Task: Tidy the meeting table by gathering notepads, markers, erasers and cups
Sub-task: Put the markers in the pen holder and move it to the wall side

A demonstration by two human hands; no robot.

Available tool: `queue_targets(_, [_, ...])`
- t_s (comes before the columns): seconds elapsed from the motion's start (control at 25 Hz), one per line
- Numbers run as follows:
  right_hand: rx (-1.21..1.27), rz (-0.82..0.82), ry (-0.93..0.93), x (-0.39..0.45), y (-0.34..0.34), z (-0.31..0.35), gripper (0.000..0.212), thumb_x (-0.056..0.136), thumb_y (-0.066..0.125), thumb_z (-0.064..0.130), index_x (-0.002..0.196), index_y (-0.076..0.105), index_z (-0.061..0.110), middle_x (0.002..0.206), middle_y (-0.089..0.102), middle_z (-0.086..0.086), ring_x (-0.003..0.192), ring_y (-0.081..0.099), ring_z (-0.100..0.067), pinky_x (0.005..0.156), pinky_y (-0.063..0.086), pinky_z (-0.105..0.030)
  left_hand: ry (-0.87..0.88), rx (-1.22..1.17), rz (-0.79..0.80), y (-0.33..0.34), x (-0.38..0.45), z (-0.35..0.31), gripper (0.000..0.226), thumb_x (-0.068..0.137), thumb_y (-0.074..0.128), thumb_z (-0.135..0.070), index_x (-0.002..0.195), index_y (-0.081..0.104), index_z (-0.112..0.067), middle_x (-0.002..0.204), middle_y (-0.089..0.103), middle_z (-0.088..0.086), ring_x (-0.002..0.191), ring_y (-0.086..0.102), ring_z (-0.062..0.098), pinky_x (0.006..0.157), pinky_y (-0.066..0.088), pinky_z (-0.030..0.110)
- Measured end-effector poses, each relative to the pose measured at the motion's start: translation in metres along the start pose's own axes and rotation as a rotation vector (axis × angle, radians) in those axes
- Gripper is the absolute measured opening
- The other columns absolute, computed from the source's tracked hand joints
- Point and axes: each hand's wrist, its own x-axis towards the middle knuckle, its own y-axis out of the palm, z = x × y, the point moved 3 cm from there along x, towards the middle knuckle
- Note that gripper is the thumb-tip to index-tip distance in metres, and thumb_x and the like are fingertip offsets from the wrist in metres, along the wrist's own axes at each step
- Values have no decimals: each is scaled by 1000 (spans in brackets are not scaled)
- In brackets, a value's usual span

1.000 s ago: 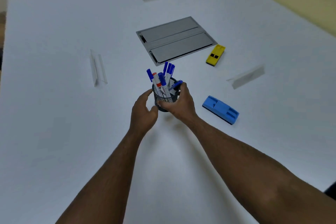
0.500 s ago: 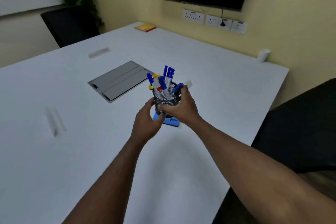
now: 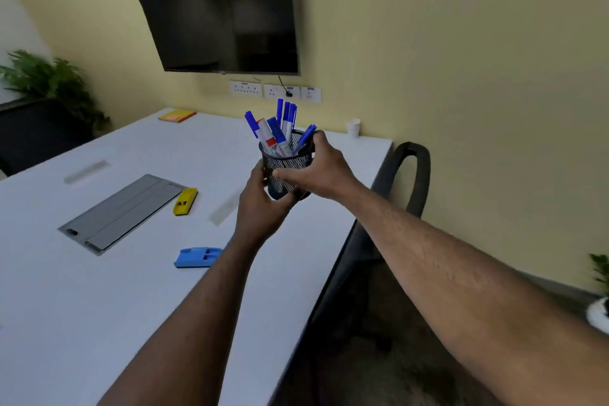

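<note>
A black mesh pen holder (image 3: pixel 280 165) full of several blue-capped markers (image 3: pixel 282 123) is lifted above the white table (image 3: pixel 99 300). My right hand (image 3: pixel 321 168) wraps its right side and rim, and my left hand (image 3: pixel 260 204) cups its left side and base. On the table lie a blue eraser (image 3: pixel 197 257) and a yellow eraser (image 3: pixel 185 201). A white paper cup (image 3: pixel 354 127) stands at the table's far right corner. An orange and yellow notepad (image 3: pixel 177 115) lies at the far edge.
A grey cable hatch (image 3: pixel 123 212) is set into the table's middle. Clear name holders (image 3: pixel 86 171) lie on the table. A black chair (image 3: pixel 408 175) stands at the right edge. A dark screen (image 3: pixel 220 10) and sockets hang on the yellow wall. A plant (image 3: pixel 49 82) stands far left.
Both hands have lifted the pen holder off the table and carried it up. My view has swung up and right, bringing the wall screen, the cup and the chair into sight.
</note>
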Motion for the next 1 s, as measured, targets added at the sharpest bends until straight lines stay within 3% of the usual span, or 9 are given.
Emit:
queue_targets(0.24, [-87,-167,64,-34,-161,-46,69,55,78,63,104,45,26,96,61,14,86,61,-5,68,46,-22,104,-69,110,136,0,-98,63,67,79,-42,120,46,-52,106,61,-30,96,57,-15,67,43,0])
queue_targets(0.36, [-117,-221,109,-45,-231,-66,71,54,78,60,106,47,24,101,63,8,90,61,-12,72,50,-29,139,-95,204,199,6,-137,59,67,76,-50,119,47,-50,98,60,-38,91,57,-19,66,42,0])
queue_targets(0.56, [-129,-355,157,-57,-327,-99,70,55,78,58,107,48,22,98,61,12,87,58,-6,64,46,-24,160,-129,335,292,24,-186,61,61,70,-61,115,48,-44,94,60,-42,86,59,-17,68,45,6])
queue_targets(0.64, [-137,-405,176,-56,-355,-118,70,56,78,57,108,48,22,100,61,12,88,58,-6,65,46,-24,188,-133,383,325,36,-196,63,60,70,-62,115,48,-43,96,60,-39,86,59,-17,67,44,4])
queue_targets(0.76, [-137,-458,193,-43,-388,-147,70,57,79,56,109,47,22,101,60,14,90,58,-5,67,45,-22,223,-111,434,370,59,-202,69,59,68,-65,118,48,-37,97,61,-32,86,60,-14,69,48,13])
queue_targets(0.92, [-170,-453,190,5,-421,-188,69,56,79,58,107,47,23,98,58,17,86,55,3,61,41,-18,272,-9,450,424,111,-192,75,66,65,-64,127,46,-25,112,65,-12,94,63,8,77,50,26])
queue_targets(1.0, [-176,-434,179,44,-433,-210,70,56,79,58,107,46,23,97,56,18,85,52,7,61,40,-18,266,15,438,451,148,-180,72,71,69,-59,129,45,-24,114,63,-11,96,63,12,79,50,29])
